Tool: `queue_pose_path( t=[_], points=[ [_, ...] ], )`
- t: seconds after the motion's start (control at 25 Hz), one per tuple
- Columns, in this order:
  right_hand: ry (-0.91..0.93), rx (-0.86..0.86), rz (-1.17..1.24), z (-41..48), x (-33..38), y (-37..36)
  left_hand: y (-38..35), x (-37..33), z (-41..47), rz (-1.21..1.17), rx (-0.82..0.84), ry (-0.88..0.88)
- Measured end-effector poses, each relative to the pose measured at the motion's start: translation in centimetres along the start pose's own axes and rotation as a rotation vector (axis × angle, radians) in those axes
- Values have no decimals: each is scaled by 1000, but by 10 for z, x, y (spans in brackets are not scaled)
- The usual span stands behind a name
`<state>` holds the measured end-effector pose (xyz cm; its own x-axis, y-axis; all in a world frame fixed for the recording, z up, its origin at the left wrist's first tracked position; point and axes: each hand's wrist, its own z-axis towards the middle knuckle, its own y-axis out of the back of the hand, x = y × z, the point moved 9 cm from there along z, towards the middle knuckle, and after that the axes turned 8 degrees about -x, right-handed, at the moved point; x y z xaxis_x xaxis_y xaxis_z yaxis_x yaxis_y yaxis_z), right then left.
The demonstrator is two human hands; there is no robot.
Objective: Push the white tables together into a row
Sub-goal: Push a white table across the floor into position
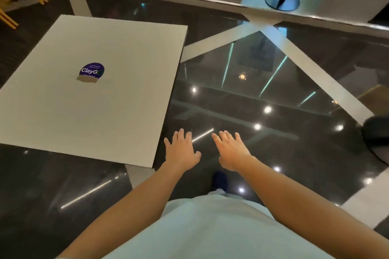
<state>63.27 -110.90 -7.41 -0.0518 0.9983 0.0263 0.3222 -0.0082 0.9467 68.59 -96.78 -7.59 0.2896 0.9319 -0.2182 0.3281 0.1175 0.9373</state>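
white table (94, 103) with purple sticker (92, 71) stands beside left hand (182, 151) and right hand (231, 151), both hands spread empty over floor (284, 136).

Both arms outstretched, left grip (181, 150) and right grip (231, 151) palms down, fingers spread

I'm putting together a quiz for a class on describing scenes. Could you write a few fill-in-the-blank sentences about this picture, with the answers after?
1. The round sticker on the white table is ____ in colour.
2. The left hand and the right hand both hold ____.
3. The white table stands to the ____ of both hands.

Missing words: purple; nothing; left.
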Motion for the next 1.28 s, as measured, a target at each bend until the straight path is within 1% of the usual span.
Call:
queue_pose_path(
  t=[0.16, 0.28, 0.44, 0.6, 0.68, 0.84, 0.88, 0.96, 1.12, 1.28],
  points=[
    [134, -9, -73, 72, -41, 38, 26, -4, 56, -42, -105, 166],
    [240, -2, -122, 128, -46, 57, 38, 13, 87, -39, -151, 290],
    [405, 20, -192, 213, -30, 73, 37, 50, 125, -75, -168, 475],
    [551, 64, -271, 290, -5, 83, 30, 88, 145, -112, -170, 656],
    [624, 98, -305, 318, 7, 86, 26, 101, 145, -130, -152, 749],
    [756, 63, -363, 373, 35, 94, 9, 124, 138, -139, -105, 913],
    [781, 75, -384, 382, 40, 92, 5, 127, 136, -147, -83, 948],
    [888, 89, -452, 409, 51, 77, -10, 133, 138, -189, -63, 1076],
    [919, 76, -518, 424, 42, 67, -16, 124, 147, -162, -103, 1061],
    [1046, -18, -540, 449, 47, 55, -23, 130, 180, -81, -146, 1076]
  ],
)
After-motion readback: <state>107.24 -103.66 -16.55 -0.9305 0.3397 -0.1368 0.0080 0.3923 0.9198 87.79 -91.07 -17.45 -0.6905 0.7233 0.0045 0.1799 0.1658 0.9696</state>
